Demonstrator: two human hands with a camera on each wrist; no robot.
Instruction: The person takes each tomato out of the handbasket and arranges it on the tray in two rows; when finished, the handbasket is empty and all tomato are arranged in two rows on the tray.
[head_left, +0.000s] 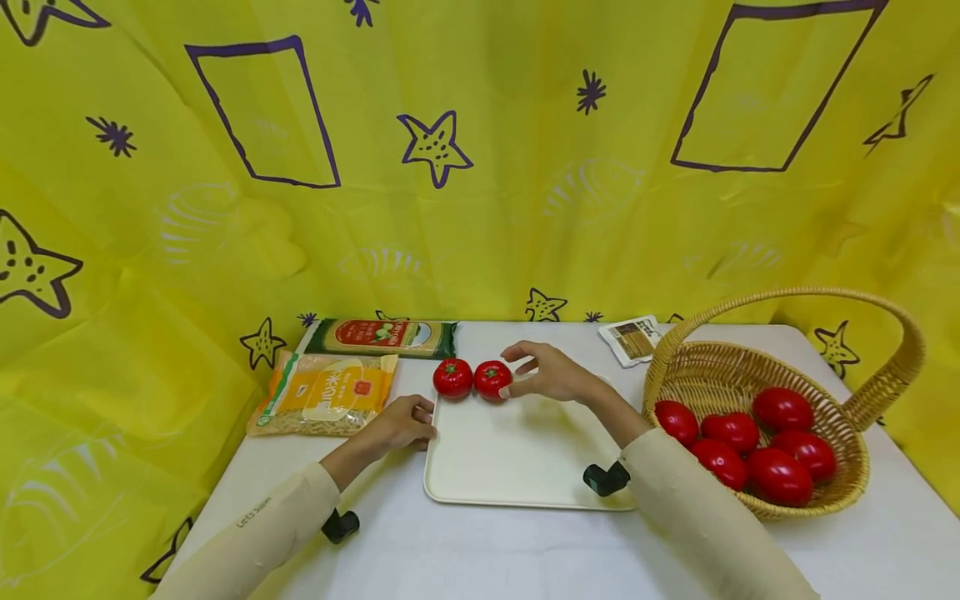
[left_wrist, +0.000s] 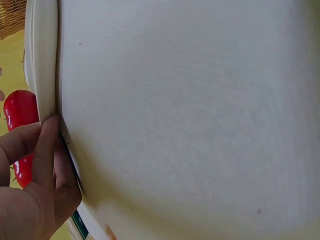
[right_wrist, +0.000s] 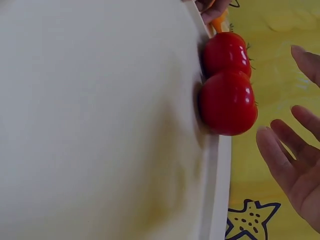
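Observation:
A cream-white tray lies on the table. Two red tomatoes sit side by side at its far left corner. At the tray's left edge, my left hand pinches the rim between thumb and fingers, as the left wrist view shows. My right hand is just right of the nearer-to-middle tomato, its fingers spread and curved. In the right wrist view a small gap shows between these fingertips and the tomato; nothing is held there.
On the right stands a wicker basket with a tall handle and several tomatoes inside. A yellow grain bag and a green packet lie left of the tray. A small white pouch lies behind it. A yellow curtain hangs behind.

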